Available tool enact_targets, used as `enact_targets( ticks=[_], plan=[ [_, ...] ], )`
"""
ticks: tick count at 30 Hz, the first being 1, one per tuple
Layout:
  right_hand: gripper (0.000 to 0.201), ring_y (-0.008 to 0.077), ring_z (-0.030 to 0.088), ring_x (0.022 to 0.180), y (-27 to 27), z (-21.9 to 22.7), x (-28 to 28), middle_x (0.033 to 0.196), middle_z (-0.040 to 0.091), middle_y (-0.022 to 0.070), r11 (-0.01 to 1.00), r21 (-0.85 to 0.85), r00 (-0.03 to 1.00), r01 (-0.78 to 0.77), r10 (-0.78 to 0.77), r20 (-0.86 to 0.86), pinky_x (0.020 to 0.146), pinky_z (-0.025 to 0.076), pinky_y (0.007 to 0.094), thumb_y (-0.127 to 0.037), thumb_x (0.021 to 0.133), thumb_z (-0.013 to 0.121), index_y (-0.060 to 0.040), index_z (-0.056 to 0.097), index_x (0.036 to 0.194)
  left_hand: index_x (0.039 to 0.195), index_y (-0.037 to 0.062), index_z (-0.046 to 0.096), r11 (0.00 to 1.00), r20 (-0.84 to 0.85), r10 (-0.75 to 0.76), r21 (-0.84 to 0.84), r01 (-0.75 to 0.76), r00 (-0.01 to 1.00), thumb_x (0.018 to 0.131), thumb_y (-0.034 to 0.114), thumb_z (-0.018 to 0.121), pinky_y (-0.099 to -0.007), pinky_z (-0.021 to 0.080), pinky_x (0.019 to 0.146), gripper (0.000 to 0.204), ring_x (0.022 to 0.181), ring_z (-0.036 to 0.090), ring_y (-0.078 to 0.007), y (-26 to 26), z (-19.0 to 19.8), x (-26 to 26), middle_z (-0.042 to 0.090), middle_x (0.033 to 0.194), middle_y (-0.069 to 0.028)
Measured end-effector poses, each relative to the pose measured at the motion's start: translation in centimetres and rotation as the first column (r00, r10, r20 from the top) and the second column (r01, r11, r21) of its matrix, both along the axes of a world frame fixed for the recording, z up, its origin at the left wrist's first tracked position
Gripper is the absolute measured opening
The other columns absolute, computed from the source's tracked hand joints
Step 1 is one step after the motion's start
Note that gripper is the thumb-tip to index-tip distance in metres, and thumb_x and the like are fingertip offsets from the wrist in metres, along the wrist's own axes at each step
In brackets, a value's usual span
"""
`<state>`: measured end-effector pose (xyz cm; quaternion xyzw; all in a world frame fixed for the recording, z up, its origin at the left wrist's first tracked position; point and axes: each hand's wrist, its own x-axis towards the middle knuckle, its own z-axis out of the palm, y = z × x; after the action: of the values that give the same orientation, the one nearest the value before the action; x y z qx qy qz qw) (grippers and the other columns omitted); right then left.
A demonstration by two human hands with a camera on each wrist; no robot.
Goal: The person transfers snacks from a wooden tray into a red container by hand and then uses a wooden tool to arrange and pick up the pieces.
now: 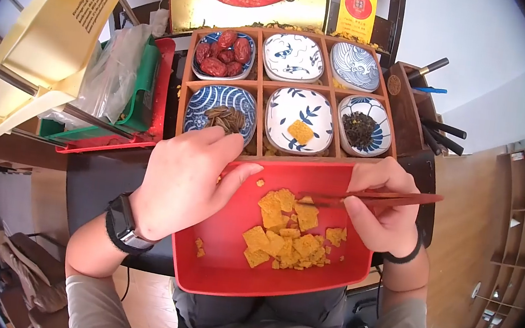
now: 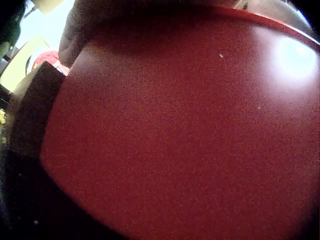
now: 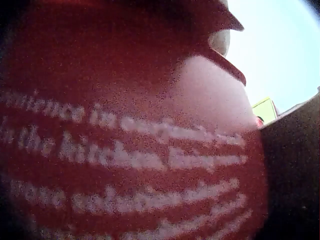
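My left hand (image 1: 186, 178) grips the far left rim of a red plastic bin (image 1: 212, 268), thumb over the inside. In the left wrist view the outer wall of the bin (image 2: 175, 130) fills the picture. Between thumb and fingers my right hand (image 1: 387, 207) holds reddish-brown tongs (image 1: 401, 198), at the bin's right side. The tips of the tongs point left, over orange-yellow cracker pieces (image 1: 289, 241) lying broken in the bin. One square cracker (image 1: 300, 131) sits in a white leaf-patterned dish (image 1: 281, 111) just beyond the bin. White lettering on red shows in the right wrist view.
A divided wooden box (image 1: 261, 91) holds several dishes, with red dates (image 1: 223, 54), brown seeds or nuts (image 1: 224, 119) and dark tea leaves (image 1: 358, 129). At left stand a green basket (image 1: 144, 95) and a pale yellow holder (image 1: 51, 30). A wooden pen holder (image 1: 406, 93) is at right.
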<state>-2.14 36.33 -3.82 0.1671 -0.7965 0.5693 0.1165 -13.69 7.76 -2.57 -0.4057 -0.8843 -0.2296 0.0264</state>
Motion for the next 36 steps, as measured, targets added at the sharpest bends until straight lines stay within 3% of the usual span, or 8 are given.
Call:
enact_targets(
  ticks=[4, 6, 12, 15, 21, 24, 30, 36],
  plan=[
    [0.016, 0.0062, 0.062, 0.080, -0.3, 1.0, 0.8, 0.090, 0.066, 0.0032, 0.995, -0.095, 0.969, 0.016, 0.008, 0.245, 0.065, 0.043, 0.0242, 0.004, 0.095, 0.075, -0.0042, 0.061, 0.100, 0.083, 0.0038, 0.057, 1.000, -0.025, -0.010, 0.020, 0.010, 1.000, 0.093, 0.026, 0.084, -0.0487, 0.048, 0.060, 0.037, 0.071, 0.062, -0.0399, 0.0, -0.2, 0.1, 0.057, 0.077, -0.0148],
    [0.015, 0.0045, 0.061, 0.081, 0.0, 0.5, 0.2, 0.090, 0.064, 0.0015, 0.999, -0.039, 0.972, 0.021, -0.012, 0.235, 0.065, 0.043, 0.0230, 0.005, 0.096, 0.072, -0.0041, 0.060, 0.099, 0.083, 0.0038, 0.057, 1.000, -0.023, -0.010, 0.013, 0.010, 1.000, 0.093, 0.026, 0.084, -0.0487, 0.048, 0.060, 0.037, 0.071, 0.062, -0.0399, 0.0, -0.2, 0.1, 0.057, 0.077, -0.0150],
    [0.014, 0.0041, 0.059, 0.073, -0.8, 1.3, 0.5, 0.085, 0.061, -0.0012, 0.985, -0.158, 0.927, 0.075, -0.011, 0.374, 0.063, 0.042, 0.0229, 0.005, 0.095, 0.069, -0.0040, 0.059, 0.098, 0.083, 0.0038, 0.056, 1.000, -0.013, -0.017, 0.009, 0.017, 1.000, 0.093, 0.025, 0.084, -0.0491, 0.047, 0.060, 0.037, 0.071, 0.061, -0.0404, 0.0, -0.3, 0.0, 0.056, 0.077, -0.0151],
    [0.013, 0.0073, 0.062, 0.072, -0.3, 0.5, 0.1, 0.083, 0.063, 0.0022, 0.997, 0.056, 0.970, 0.056, -0.067, 0.233, 0.063, 0.045, 0.0254, 0.004, 0.093, 0.071, -0.0030, 0.061, 0.097, 0.083, 0.0036, 0.056, 1.000, -0.018, -0.019, 0.008, 0.020, 1.000, 0.093, 0.025, 0.084, -0.0492, 0.047, 0.060, 0.037, 0.071, 0.061, -0.0406, -0.1, -0.4, 0.0, 0.056, 0.077, -0.0154],
    [0.011, 0.0154, 0.067, 0.069, -0.9, 0.8, -0.1, 0.080, 0.064, 0.0089, 0.950, 0.269, 0.985, 0.158, -0.173, 0.030, 0.063, 0.051, 0.0292, 0.002, 0.091, 0.074, -0.0009, 0.064, 0.094, 0.084, 0.0032, 0.057, 0.999, -0.024, -0.032, 0.001, 0.032, 0.999, 0.094, 0.026, 0.083, -0.0494, 0.047, 0.061, 0.036, 0.073, 0.062, -0.0411, -0.1, -0.5, -0.1, 0.056, 0.078, -0.0159],
    [0.011, 0.0157, 0.066, 0.067, -1.2, 0.6, -0.1, 0.079, 0.064, 0.0092, 0.944, 0.254, 0.974, 0.210, -0.225, 0.030, 0.063, 0.051, 0.0291, 0.002, 0.090, 0.076, -0.0009, 0.065, 0.091, 0.084, 0.0031, 0.057, 1.000, -0.023, -0.029, -0.002, 0.029, 0.999, 0.094, 0.026, 0.083, -0.0495, 0.047, 0.061, 0.036, 0.073, 0.062, -0.0413, 0.0, -0.5, 0.0, 0.056, 0.078, -0.0162],
    [0.011, 0.0187, 0.066, 0.066, -1.2, 1.5, -0.1, 0.076, 0.063, 0.0100, 0.938, 0.302, 0.962, 0.167, -0.223, 0.158, 0.063, 0.052, 0.0304, 0.002, 0.089, 0.077, -0.0011, 0.066, 0.090, 0.084, 0.0030, 0.057, 0.999, -0.016, -0.033, -0.006, 0.033, 0.999, 0.094, 0.025, 0.083, -0.0494, 0.048, 0.061, 0.036, 0.073, 0.062, -0.0414, -0.1, -0.5, -0.1, 0.056, 0.078, -0.0163],
    [0.015, 0.0320, 0.069, 0.068, -0.6, 1.3, -0.8, 0.078, 0.066, 0.0123, 0.855, 0.512, 0.994, 0.084, -0.107, 0.015, 0.062, 0.055, 0.0365, -0.002, 0.083, 0.079, -0.0054, 0.068, 0.091, 0.085, 0.0037, 0.058, 1.000, -0.011, -0.025, 0.019, 0.025, 1.000, 0.093, 0.023, 0.083, -0.0487, 0.049, 0.061, 0.034, 0.072, 0.061, -0.0411, -0.1, -0.3, 0.0, 0.055, 0.081, -0.0151]
  ],
)
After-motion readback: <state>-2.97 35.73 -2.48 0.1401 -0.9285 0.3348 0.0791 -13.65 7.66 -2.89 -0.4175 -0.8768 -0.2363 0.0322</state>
